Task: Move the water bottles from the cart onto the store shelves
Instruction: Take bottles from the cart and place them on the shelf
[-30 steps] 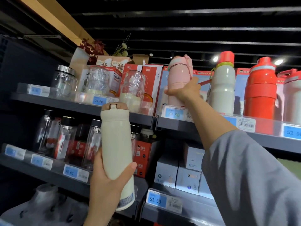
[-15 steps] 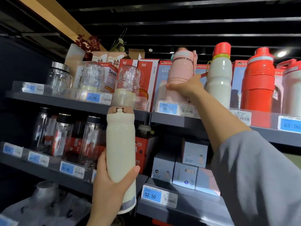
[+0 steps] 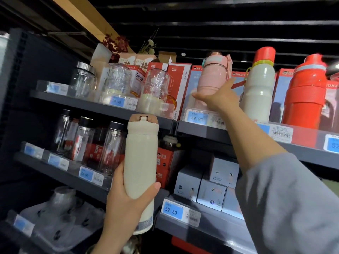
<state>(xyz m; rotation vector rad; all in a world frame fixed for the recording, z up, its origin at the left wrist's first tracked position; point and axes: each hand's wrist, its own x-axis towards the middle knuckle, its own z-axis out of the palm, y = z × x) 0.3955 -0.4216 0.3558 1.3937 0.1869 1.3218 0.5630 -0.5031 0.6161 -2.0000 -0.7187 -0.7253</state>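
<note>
My left hand (image 3: 122, 204) grips a tall cream bottle (image 3: 140, 162) with a tan flip lid, held upright in front of the middle shelf. My right hand (image 3: 217, 99) is raised to the top shelf (image 3: 201, 130) and wraps the lower part of a pink bottle (image 3: 213, 77), which stands at the shelf's front edge behind a price tag. Right of it stand a white bottle with a red cap (image 3: 258, 88) and a large red bottle (image 3: 304, 94). The cart is out of view.
Glass jars (image 3: 117, 81) and red boxes (image 3: 176, 85) fill the top shelf's left side. Clear tumblers (image 3: 84, 140) line the middle shelf (image 3: 60, 173), with grey boxes (image 3: 211, 186) to the right. Price tags edge every shelf. Wrapped goods (image 3: 58, 217) lie on the lowest shelf.
The view has shifted a little, so the shelves sit lower and further right. My right hand stays on the pink bottle on the top shelf. The cream bottle has risen slightly.
</note>
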